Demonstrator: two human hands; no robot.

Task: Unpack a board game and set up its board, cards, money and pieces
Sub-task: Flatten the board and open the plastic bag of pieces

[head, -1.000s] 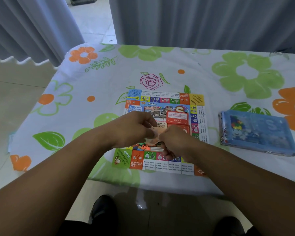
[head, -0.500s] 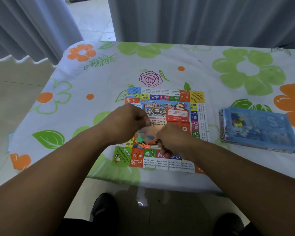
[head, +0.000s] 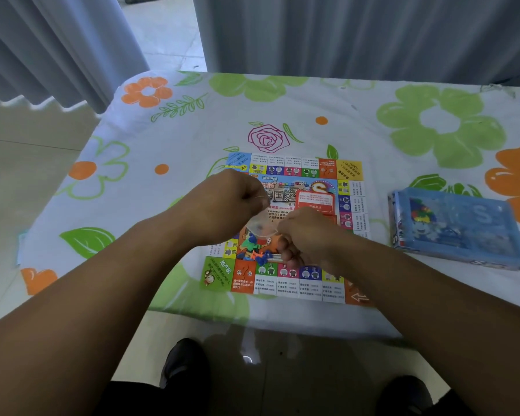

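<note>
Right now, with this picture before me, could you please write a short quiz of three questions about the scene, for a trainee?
1. True or false: the blue box lies on the game board.
2. What do the left grip and the right grip pinch together? A the clear bag; B the blue box; C the game board.
3. Fill in: the small coloured pieces lie on the ____.

Key: 1 false, it lies on the tablecloth beside the board. 2 A. 3 game board.

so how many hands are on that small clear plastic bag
2. The left hand pinches the upper left edge of the small clear plastic bag; the right hand grips its lower right side, over the square colourful game board.
</note>
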